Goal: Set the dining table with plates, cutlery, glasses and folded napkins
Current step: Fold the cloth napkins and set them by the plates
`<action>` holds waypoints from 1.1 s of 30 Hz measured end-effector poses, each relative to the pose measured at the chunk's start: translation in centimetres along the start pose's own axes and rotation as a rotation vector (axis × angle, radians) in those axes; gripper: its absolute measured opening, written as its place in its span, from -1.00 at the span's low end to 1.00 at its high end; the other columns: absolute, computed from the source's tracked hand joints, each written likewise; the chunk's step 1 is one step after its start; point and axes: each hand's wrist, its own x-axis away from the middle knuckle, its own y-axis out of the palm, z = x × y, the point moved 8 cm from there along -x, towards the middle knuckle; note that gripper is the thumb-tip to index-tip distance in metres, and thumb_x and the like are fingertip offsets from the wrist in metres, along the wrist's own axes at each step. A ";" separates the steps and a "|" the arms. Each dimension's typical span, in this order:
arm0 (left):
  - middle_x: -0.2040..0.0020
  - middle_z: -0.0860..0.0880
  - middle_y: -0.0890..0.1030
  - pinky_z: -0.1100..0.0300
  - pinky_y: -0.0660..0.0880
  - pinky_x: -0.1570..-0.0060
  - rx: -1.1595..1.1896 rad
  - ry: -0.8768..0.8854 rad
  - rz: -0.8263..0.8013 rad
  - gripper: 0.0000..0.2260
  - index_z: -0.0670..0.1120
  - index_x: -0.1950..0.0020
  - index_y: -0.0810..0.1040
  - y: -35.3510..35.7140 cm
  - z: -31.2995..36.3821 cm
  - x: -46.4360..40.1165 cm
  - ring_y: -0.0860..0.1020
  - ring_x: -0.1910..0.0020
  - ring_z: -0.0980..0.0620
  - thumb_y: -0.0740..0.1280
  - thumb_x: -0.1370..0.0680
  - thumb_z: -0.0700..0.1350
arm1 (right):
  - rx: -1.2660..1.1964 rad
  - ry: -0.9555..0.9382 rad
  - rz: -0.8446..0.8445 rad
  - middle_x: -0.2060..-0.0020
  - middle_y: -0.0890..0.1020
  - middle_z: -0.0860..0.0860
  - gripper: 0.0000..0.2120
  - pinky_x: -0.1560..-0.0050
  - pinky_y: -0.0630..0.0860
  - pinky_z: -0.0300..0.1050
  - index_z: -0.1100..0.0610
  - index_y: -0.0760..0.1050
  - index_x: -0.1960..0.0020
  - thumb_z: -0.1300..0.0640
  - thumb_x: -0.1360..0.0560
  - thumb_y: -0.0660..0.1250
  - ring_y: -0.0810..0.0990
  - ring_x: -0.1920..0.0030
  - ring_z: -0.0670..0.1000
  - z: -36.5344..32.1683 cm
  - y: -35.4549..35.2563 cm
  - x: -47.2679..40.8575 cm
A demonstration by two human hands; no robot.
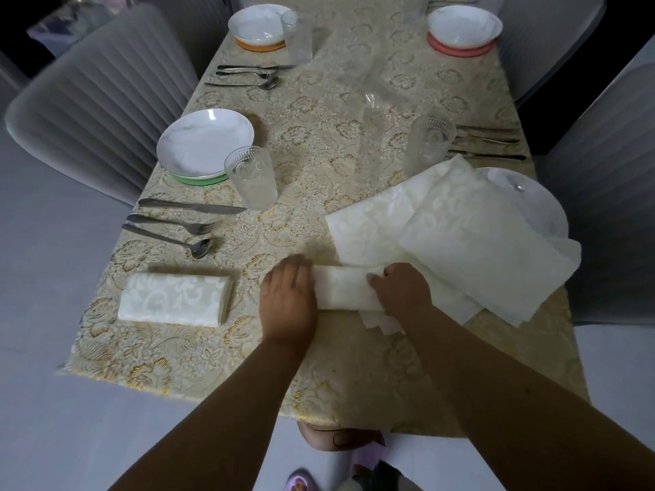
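A cream napkin (345, 288) lies folded into a narrow band near the table's front edge. My left hand (289, 295) presses flat on its left end. My right hand (400, 287) grips its right end with curled fingers. Loose unfolded napkins (460, 239) spread to the right, partly over a white plate (542, 203). A stack of folded napkins (175, 299) sits at the front left. Left of centre are a white plate (205, 141) on a green one, a glass (252, 177), and a knife, fork and spoon (177, 221).
Far plates sit on orange (260, 24) and red (462, 28) underplates, with a glass (297, 35) and cutlery (248, 74) on the left. Another glass (429, 145) and cutlery (489, 143) lie at the right. Grey chairs (88, 93) flank the patterned tablecloth (319, 136).
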 end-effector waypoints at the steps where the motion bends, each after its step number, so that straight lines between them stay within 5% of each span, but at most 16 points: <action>1: -0.42 -0.15 0.41 -0.13 0.23 -0.39 -0.043 0.098 -0.128 -0.54 -0.14 -0.41 0.40 1.2 1.2 0.5 0.35 -0.42 -0.16 0.00 -0.59 -0.01 | -0.018 0.021 -0.030 -0.08 0.59 0.20 -0.59 -0.16 0.46 -0.03 0.28 0.53 -0.09 -0.06 -0.58 0.19 0.57 -0.12 0.17 0.2 0.1 -0.2; 4: -0.57 -0.01 -0.10 -0.11 -0.25 -0.48 -0.137 0.163 -0.403 -0.39 0.00 -0.58 -0.06 3.7 1.6 1.7 -0.18 -0.55 0.00 -0.32 -0.57 0.21 | 0.006 0.102 -0.013 -0.04 0.60 0.15 -0.72 0.00 0.51 -0.04 0.19 0.48 -0.06 -0.03 -0.53 0.27 0.59 -0.05 0.16 0.2 -0.5 0.1; 7: -0.58 0.00 -0.14 -0.13 -0.25 -0.48 -0.184 0.163 -0.399 -0.40 0.03 -0.58 -0.12 4.2 1.4 1.7 -0.23 -0.54 0.02 -0.34 -0.57 0.23 | 0.266 -0.123 0.413 0.04 0.54 0.09 -0.65 0.09 0.48 -0.04 0.16 0.42 -0.14 0.11 -0.41 0.41 0.54 0.02 0.11 -3.5 -3.3 1.8; 9: -0.58 -0.01 -0.10 -0.16 -0.20 -0.49 -0.183 0.175 -0.385 -0.42 0.03 -0.57 -0.12 4.2 1.3 1.7 -0.20 -0.55 0.00 -0.34 -0.59 0.22 | 0.222 -0.406 0.542 0.10 0.56 0.06 -0.67 0.10 0.46 -0.05 0.15 0.51 -0.11 0.13 -0.36 0.38 0.54 0.09 0.09 -6.7 -2.8 3.3; 13: -0.55 -0.05 0.12 -0.20 0.03 -0.48 -0.160 0.222 -0.341 -0.51 -0.02 -0.55 0.04 3.8 1.5 1.7 0.06 -0.54 -0.04 -0.12 -0.64 0.11 | 0.223 -0.565 0.208 -0.24 0.57 0.10 -0.48 -0.31 0.40 -0.01 0.19 0.48 -0.32 -0.09 -0.58 0.00 0.50 -0.28 0.07 -7.6 2.6 3.3; 16: -0.56 -0.02 0.06 -0.12 -0.05 -0.46 -0.130 0.207 -0.350 -0.49 -0.04 -0.56 0.04 3.7 1.4 1.6 -0.01 -0.55 -0.01 -0.19 -0.64 0.12 | 0.348 -0.561 0.103 -0.36 0.46 0.09 -0.35 -0.40 0.19 0.07 0.20 0.40 -0.40 -0.15 -0.62 -0.22 0.37 -0.41 0.04 -5.7 4.4 2.6; 22: -0.55 0.04 -0.26 0.05 -0.34 -0.46 -0.098 0.132 -0.417 -0.35 -0.01 -0.55 -0.25 3.7 0.3 1.3 -0.30 -0.52 0.05 -0.46 -0.51 0.24 | 0.410 -0.510 0.061 -0.43 0.37 0.09 -0.36 -0.39 0.10 0.16 0.20 0.28 -0.46 -0.19 -0.61 -0.16 0.29 -0.46 0.07 -3.2 4.1 2.1; 24: -0.56 0.07 -0.21 0.07 -0.31 -0.47 -0.051 0.096 -0.412 -0.37 0.00 -0.57 -0.18 3.4 0.0 0.8 -0.27 -0.53 0.07 -0.38 -0.55 0.23 | 0.423 -0.483 0.060 -0.42 0.39 0.10 -0.39 -0.36 0.12 0.15 0.20 0.26 -0.46 -0.17 -0.59 -0.07 0.33 -0.44 0.09 -2.9 4.0 2.3; 27: -0.56 0.07 0.12 0.09 -0.09 -0.49 0.000 0.016 -0.404 -0.53 0.07 -0.55 0.14 2.5 -0.7 -1.2 0.05 -0.54 0.06 0.03 -0.64 0.11 | 0.439 -0.452 0.026 -0.42 0.39 0.08 -0.41 -0.34 0.14 0.13 0.19 0.25 -0.46 -0.16 -0.61 -0.14 0.35 -0.43 0.08 -2.8 4.0 2.6; 30: -0.26 -0.01 0.50 0.07 0.31 -0.26 -0.045 -0.036 -0.419 -0.62 0.04 -0.30 0.47 1.5 -1.1 -4.0 0.42 -0.24 -0.04 0.32 -0.51 0.12 | 0.440 -0.418 0.005 -0.42 0.38 0.08 -0.40 -0.34 0.12 0.11 0.18 0.29 -0.45 -0.16 -0.62 -0.17 0.36 -0.42 0.06 -3.0 3.7 2.4; 33: -0.13 -0.04 0.57 0.03 0.41 -0.11 -0.193 -0.026 -0.618 -0.58 0.01 -0.20 0.51 2.1 -1.2 -5.4 0.49 -0.15 -0.07 0.34 -0.46 0.23 | 0.465 -0.459 -0.028 -0.53 -0.08 -0.02 -0.39 -0.48 -0.17 0.02 0.10 -0.11 -0.55 -0.21 -0.61 -0.20 -0.07 -0.54 -0.04 -3.8 3.2 2.6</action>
